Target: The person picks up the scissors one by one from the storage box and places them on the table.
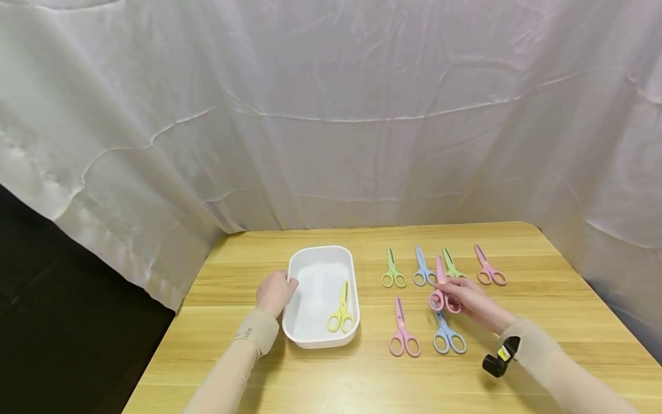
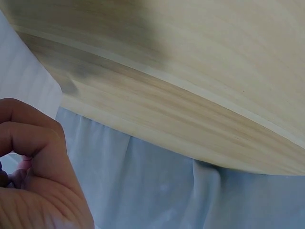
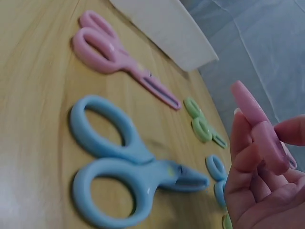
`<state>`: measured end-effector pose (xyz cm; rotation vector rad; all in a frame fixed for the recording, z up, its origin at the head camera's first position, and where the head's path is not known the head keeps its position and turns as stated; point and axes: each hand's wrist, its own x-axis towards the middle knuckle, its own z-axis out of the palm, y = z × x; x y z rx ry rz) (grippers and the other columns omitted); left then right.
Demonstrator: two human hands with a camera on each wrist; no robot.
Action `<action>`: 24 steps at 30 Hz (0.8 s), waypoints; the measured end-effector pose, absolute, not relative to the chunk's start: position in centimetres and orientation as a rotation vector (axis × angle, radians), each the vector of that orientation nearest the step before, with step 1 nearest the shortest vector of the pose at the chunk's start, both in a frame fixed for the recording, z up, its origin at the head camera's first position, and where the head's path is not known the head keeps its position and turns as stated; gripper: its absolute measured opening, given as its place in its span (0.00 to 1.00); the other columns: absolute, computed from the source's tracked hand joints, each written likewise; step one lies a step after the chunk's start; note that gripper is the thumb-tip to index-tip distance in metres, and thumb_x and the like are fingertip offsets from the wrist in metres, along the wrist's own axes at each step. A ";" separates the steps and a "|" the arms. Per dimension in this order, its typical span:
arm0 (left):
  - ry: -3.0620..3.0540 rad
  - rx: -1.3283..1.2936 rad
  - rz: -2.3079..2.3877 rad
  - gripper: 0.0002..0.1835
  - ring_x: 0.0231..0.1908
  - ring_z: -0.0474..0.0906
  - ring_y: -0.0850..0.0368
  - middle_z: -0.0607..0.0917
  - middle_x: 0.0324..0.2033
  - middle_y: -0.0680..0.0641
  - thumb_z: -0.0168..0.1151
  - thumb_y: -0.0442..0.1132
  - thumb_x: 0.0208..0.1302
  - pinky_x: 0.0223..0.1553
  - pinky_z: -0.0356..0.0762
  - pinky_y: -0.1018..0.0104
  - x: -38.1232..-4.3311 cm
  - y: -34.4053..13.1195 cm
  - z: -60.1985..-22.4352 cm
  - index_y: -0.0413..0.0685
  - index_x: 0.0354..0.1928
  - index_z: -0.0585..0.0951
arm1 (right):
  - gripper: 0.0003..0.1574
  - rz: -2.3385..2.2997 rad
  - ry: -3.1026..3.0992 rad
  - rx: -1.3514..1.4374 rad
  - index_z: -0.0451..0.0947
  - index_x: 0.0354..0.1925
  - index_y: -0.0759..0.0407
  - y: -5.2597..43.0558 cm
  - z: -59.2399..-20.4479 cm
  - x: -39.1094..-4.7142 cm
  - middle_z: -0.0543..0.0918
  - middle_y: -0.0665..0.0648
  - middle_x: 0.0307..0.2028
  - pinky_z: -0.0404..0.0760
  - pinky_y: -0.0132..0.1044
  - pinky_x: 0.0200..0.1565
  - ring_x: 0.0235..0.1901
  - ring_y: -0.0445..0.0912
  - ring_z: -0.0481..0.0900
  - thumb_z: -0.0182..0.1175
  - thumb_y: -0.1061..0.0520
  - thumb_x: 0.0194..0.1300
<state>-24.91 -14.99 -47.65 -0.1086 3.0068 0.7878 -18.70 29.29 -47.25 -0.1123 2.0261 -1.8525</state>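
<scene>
My right hand (image 1: 468, 296) pinches a pair of pink scissors (image 1: 440, 276) by the handles, blades pointing away from me. In the right wrist view these pink scissors (image 3: 270, 148) are raised off the table, between thumb and fingers. Blue scissors (image 1: 447, 338) lie just below that hand, and green scissors (image 1: 451, 264) lie partly hidden behind it. My left hand (image 1: 276, 293) grips the left rim of a white tray (image 1: 320, 344), its fingers curled in the left wrist view. Yellow scissors (image 1: 341, 313) lie inside the tray, toward its right side.
More scissors lie on the wooden table (image 1: 331, 391): green scissors (image 1: 392, 270), blue scissors (image 1: 423, 267), pink scissors (image 1: 487, 267) at the far right and pink scissors (image 1: 401, 333) nearer me. A grey curtain (image 1: 331, 161) hangs behind the table's back edge.
</scene>
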 end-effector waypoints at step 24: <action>2.987 -0.114 0.804 0.16 0.28 0.79 0.55 0.85 0.28 0.49 0.56 0.44 0.69 0.26 0.70 0.68 -24.9 -15.0 -47.5 0.45 0.48 0.86 | 0.19 -1.588 2.269 -0.147 0.80 0.37 0.62 33.2 -48.3 -17.6 0.77 0.41 0.22 0.72 0.26 0.25 0.21 0.32 0.70 0.50 0.52 0.78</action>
